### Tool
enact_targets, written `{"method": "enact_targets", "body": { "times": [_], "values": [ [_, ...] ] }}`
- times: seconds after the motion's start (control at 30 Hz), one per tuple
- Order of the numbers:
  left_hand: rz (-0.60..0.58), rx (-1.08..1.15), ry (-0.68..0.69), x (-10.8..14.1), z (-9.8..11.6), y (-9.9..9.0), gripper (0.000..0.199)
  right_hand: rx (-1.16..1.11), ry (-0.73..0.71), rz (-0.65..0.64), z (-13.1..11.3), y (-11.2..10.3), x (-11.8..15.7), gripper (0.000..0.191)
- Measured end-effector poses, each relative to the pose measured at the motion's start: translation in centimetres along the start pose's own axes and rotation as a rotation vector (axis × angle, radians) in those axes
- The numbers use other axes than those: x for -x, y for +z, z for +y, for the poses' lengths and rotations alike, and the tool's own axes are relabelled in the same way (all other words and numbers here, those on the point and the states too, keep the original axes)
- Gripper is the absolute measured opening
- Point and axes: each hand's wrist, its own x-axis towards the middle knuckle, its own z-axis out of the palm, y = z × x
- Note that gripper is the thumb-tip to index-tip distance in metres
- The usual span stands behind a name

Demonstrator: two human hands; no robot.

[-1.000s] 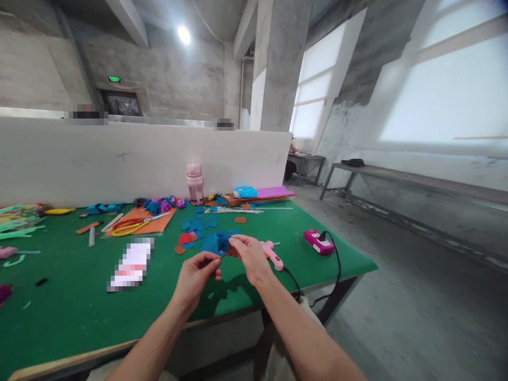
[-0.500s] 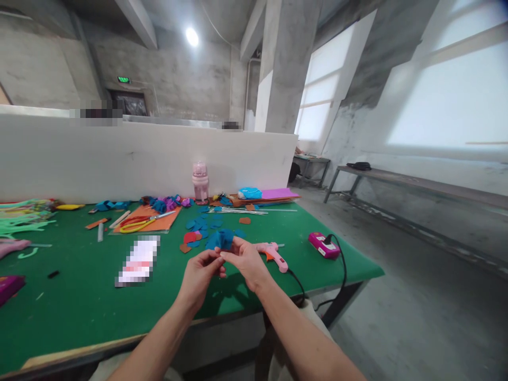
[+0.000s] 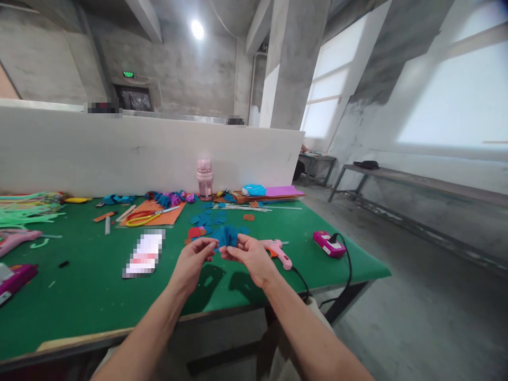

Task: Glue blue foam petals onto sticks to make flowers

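Note:
Above the near part of the green table [image 3: 159, 296], my right hand [image 3: 252, 256] pinches a folded, gathered blue felt piece [image 3: 227, 235] between thumb and fingers. The fingertips of my left hand [image 3: 194, 262] are pinched at its left edge. Just right of my right hand lies a pink hot glue gun [image 3: 281, 254], partly hidden by that hand. Loose blue felt petals [image 3: 204, 218] are scattered behind the held piece, with a red felt piece [image 3: 194, 232] and a brown felt piece [image 3: 248, 217] near them.
A purple box [image 3: 329, 244] with a plugged-in black cord sits at the right. Scissors [image 3: 145, 217] rest on orange sheets to the left. Behind stand a pink bottle [image 3: 205, 180] and a white partition [image 3: 159, 153]. Another glue gun [image 3: 18, 239] lies far left.
My hands have moved slightly apart: the left fingers have shifted to the left edge of the blue felt piece, while the right keeps hold of it. The whole view has shifted a little.

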Motion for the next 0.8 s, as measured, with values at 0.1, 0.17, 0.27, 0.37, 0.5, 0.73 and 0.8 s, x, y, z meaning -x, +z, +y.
{"method": "enact_targets", "body": {
  "times": [0.1,0.17,0.27,0.37,0.5,0.73,0.8],
  "values": [
    [-0.086,0.087,-0.033,0.1,0.0,0.3,0.020,-0.032,0.054,-0.067,0.0,0.2,0.3,0.033],
    [-0.097,0.171,-0.051,0.3,0.1,0.7,0.021,-0.044,0.077,-0.087,0.1,0.2,0.3,0.034],
    [-0.069,0.250,-0.055,0.6,0.5,1.1,0.025,-0.054,0.107,-0.103,0.2,0.0,0.3,0.036],
    [-0.061,0.273,-0.046,0.7,0.8,1.1,0.023,-0.059,0.121,-0.097,0.2,-0.1,0.3,0.037],
    [-0.042,0.273,-0.049,0.8,0.9,1.2,0.021,-0.060,0.125,-0.077,0.2,0.0,0.3,0.037],
    [-0.050,0.286,-0.039,0.7,0.7,1.0,0.021,-0.068,0.147,-0.082,0.0,0.1,0.4,0.040],
    [-0.062,0.298,-0.035,0.6,0.5,0.9,0.020,-0.085,0.156,-0.082,-0.1,0.0,0.4,0.041]
  ]
}}
